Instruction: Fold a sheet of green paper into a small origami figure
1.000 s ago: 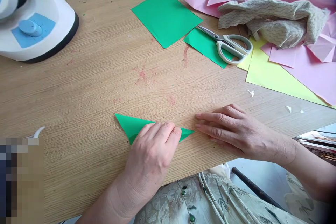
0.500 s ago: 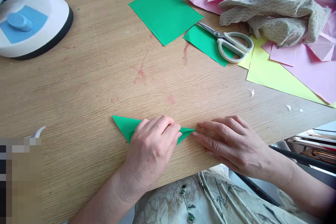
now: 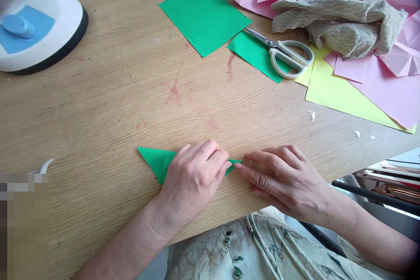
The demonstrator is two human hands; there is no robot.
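Observation:
A folded piece of green paper [image 3: 155, 161] lies near the table's front edge, its pointed left end bare and its middle covered. My left hand [image 3: 197, 183] rests over that middle with curled fingers, gripping and pressing the paper near its narrow right end. My right hand [image 3: 285, 179] lies just to the right with its fingers stretched out. One of its fingertips touches the paper's right tip, and its thumb is partly tucked below. The folds under my left palm are hidden.
Scissors [image 3: 291, 57] lie over a smaller green sheet beside a green square [image 3: 204, 17]. Yellow paper [image 3: 341, 94], pink paper [image 3: 382, 94] and a crumpled grey cloth [image 3: 348, 22] fill the back right. A white-and-blue appliance [image 3: 62, 22] stands at the back left.
My left hand has slid slightly right along the folded green paper, covering more of its right end. The right hand stays at the tip. The whole view has shifted a little.

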